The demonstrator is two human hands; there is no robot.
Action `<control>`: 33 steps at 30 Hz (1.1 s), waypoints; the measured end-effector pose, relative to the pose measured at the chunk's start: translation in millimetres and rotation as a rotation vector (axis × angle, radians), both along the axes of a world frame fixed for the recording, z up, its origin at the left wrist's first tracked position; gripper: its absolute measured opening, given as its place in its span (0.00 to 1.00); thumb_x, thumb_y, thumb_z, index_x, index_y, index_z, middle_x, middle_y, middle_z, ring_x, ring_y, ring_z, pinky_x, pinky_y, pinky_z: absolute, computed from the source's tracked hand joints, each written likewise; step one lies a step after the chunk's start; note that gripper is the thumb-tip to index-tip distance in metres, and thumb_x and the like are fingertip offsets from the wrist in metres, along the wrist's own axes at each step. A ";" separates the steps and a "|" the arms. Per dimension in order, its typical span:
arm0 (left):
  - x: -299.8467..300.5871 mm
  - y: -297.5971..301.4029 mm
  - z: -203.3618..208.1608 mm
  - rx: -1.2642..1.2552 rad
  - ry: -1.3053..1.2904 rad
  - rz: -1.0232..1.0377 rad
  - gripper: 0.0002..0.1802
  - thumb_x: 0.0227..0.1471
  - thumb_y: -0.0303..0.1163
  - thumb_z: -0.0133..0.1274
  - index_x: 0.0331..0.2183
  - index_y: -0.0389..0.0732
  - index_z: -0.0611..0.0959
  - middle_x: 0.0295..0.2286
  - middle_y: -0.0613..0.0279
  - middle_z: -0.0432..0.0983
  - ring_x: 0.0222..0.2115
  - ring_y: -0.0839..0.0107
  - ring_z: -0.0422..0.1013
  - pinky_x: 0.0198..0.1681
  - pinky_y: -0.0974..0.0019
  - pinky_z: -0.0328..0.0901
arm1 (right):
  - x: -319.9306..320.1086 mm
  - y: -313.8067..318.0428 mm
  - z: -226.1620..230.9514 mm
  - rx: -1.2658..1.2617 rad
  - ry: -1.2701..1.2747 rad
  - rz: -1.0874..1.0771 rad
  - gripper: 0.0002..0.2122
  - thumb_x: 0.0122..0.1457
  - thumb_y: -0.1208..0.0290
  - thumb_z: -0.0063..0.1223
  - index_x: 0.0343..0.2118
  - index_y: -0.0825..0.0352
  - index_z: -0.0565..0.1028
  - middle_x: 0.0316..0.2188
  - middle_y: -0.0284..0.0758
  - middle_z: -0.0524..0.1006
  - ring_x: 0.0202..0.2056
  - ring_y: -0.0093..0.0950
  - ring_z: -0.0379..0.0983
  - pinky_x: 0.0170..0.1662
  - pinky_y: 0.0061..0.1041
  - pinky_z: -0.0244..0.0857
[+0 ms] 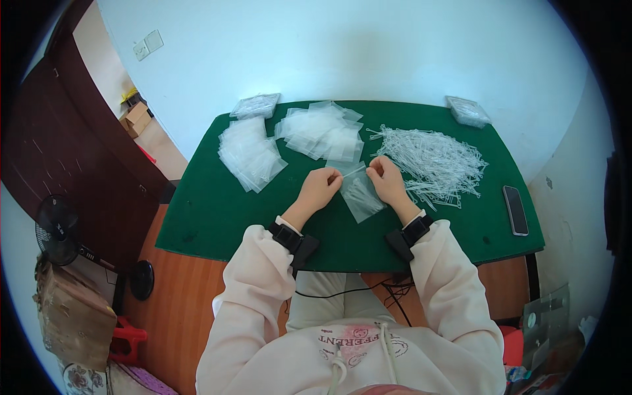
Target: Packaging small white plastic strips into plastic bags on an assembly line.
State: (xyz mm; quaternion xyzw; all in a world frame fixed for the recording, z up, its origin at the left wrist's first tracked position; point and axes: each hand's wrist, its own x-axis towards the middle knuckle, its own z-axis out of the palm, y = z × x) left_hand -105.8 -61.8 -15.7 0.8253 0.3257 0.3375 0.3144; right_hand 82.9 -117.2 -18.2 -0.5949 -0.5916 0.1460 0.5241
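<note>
A small clear plastic zip bag (362,204) hangs between my hands over the green table, with several thin clear plastic sticks inside it. My left hand (320,188) pinches the left end of its top edge. At the right end of that edge, the thumb and fingers of my right hand (387,179) are closed on the bag. Just beyond my right hand lies a big heap of thin clear plastic sticks (434,161), some with looped ends. Flat clear bags (322,131) are spread in a pile beyond my hands.
Another pile of clear bags (247,153) lies at the left of the green table (204,220). Filled clear packs (257,105) stand at the back left, and another pack (468,111) at the back right. A phone (515,210) lies near the right edge. A black fan (59,220) stands left.
</note>
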 end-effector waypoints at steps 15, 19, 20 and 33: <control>2.4 -12.9 12.1 0.138 -0.107 -0.036 0.08 0.42 0.30 0.57 0.25 0.35 0.79 0.21 0.59 0.73 0.19 0.73 0.68 0.24 0.72 0.62 | -13.1 -8.8 10.4 0.245 -0.386 0.283 0.04 0.43 0.74 0.55 0.20 0.65 0.72 0.20 0.35 0.70 0.27 0.35 0.67 0.31 0.31 0.60; 3.1 -14.3 11.5 0.037 -0.181 -0.073 0.07 0.43 0.29 0.57 0.25 0.35 0.79 0.20 0.63 0.74 0.19 0.78 0.67 0.24 0.75 0.62 | -14.2 -7.9 7.4 0.219 -0.290 0.306 0.04 0.44 0.73 0.55 0.21 0.66 0.72 0.19 0.35 0.70 0.26 0.34 0.68 0.30 0.28 0.61; 3.2 -14.1 11.7 0.032 -0.169 -0.078 0.07 0.42 0.29 0.57 0.25 0.35 0.79 0.20 0.63 0.73 0.19 0.79 0.66 0.24 0.75 0.62 | -14.0 -8.0 7.0 0.202 -0.258 0.317 0.05 0.45 0.72 0.55 0.21 0.67 0.73 0.19 0.35 0.70 0.26 0.34 0.68 0.29 0.27 0.62; -2.1 -6.0 13.3 -0.033 -0.204 -0.034 0.06 0.43 0.28 0.57 0.24 0.35 0.79 0.18 0.68 0.72 0.20 0.83 0.64 0.24 0.78 0.60 | 1.0 -4.9 9.1 -0.130 -0.011 0.307 0.06 0.46 0.72 0.56 0.23 0.70 0.75 0.17 0.33 0.72 0.20 0.21 0.66 0.27 0.20 0.61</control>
